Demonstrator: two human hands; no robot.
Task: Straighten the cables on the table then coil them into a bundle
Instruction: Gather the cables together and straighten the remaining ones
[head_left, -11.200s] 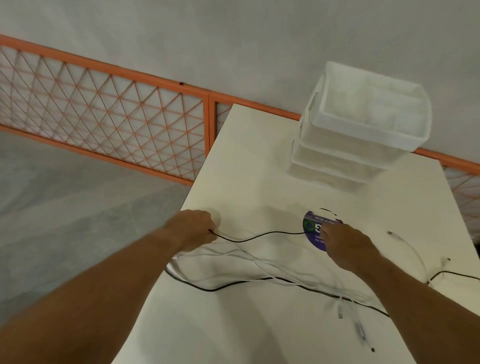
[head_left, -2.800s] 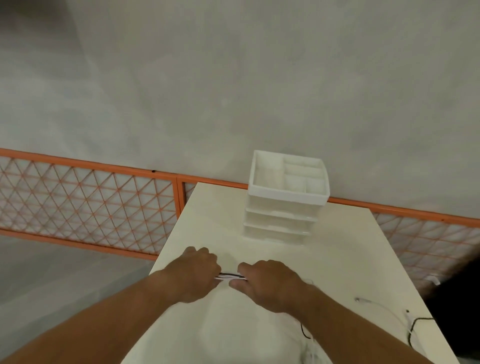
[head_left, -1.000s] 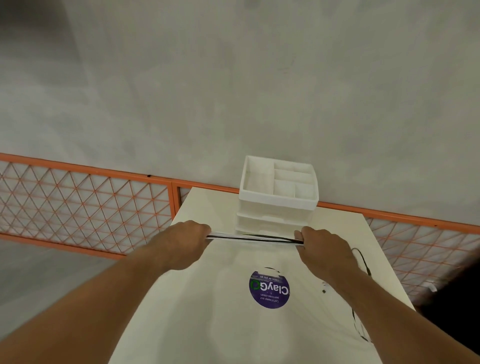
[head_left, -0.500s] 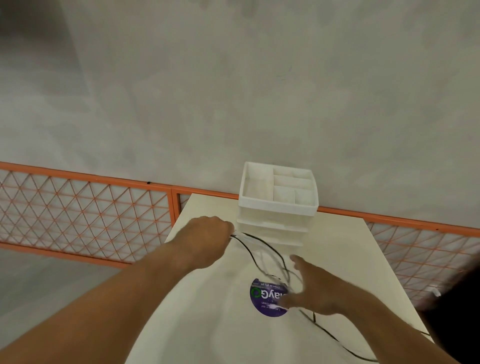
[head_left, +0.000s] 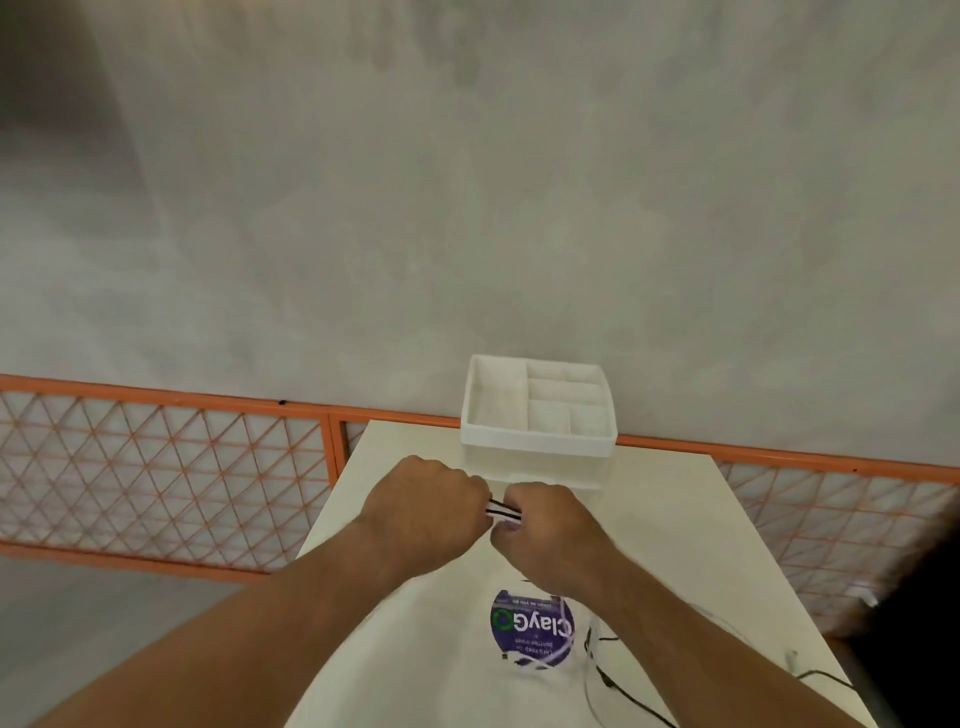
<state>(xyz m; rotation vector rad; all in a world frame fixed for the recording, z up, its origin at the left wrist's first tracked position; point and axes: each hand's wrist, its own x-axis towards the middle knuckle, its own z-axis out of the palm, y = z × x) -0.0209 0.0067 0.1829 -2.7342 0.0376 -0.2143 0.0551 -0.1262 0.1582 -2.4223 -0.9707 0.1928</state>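
Nearest, loose lengths of the black and white cables (head_left: 605, 679) trail over the table (head_left: 675, 519), by its right side, with a white strand crossing a round purple sticker (head_left: 530, 629). Farther on, the left hand (head_left: 426, 506) and right hand (head_left: 550, 540) sit close together above the table. Both have their fingers curled tight around a short bunched stretch of the cables, which shows in the gap between them. Behind stands a white drawer box (head_left: 540, 447), then an orange mesh fence (head_left: 156, 467) and a grey wall (head_left: 467, 182).

Smooth matt table (head_left: 670, 519), white plastic organizer (head_left: 540, 441), glossy round sticker (head_left: 532, 626).
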